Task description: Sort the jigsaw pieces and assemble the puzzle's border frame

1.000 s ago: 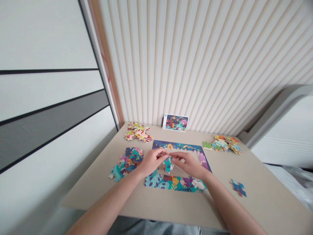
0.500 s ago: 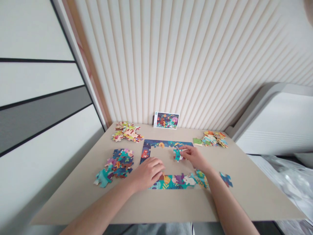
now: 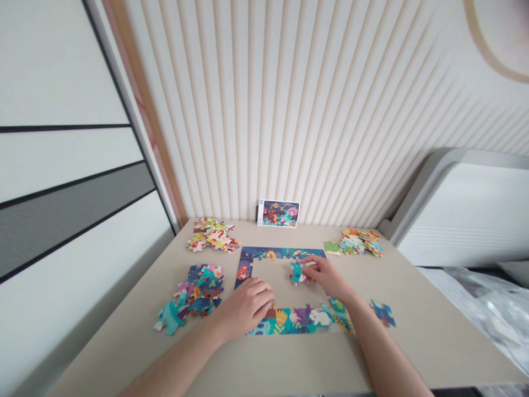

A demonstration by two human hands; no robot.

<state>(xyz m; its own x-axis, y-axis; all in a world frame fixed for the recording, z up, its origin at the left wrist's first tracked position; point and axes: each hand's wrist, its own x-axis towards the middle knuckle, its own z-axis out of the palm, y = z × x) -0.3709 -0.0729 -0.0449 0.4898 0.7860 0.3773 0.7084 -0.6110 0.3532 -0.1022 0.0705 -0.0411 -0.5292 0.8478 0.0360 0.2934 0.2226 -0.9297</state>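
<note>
My right hand point(image 3: 324, 274) pinches a teal jigsaw piece point(image 3: 296, 272) between thumb and fingers, over the bare middle of a partly joined puzzle border point(image 3: 289, 322). My left hand point(image 3: 251, 304) rests across the border's lower left part, fingers loosely bent and holding nothing that I can see. The border shows dark blue along the top and plants with a white rabbit along the bottom. My right wrist and forearm cover part of its right side.
Loose pieces lie in a dark blue and teal pile point(image 3: 194, 298) at left, a yellow-green pile point(image 3: 212, 234) at back left and an orange pile point(image 3: 360, 241) at back right. One blue piece point(image 3: 383, 312) lies at right. A picture card point(image 3: 279, 213) stands against the ribbed wall.
The camera has tilted up a little, so the table sits lower in view. Both hands keep nearly the same places over the puzzle, and the teal piece stays in my right hand.
</note>
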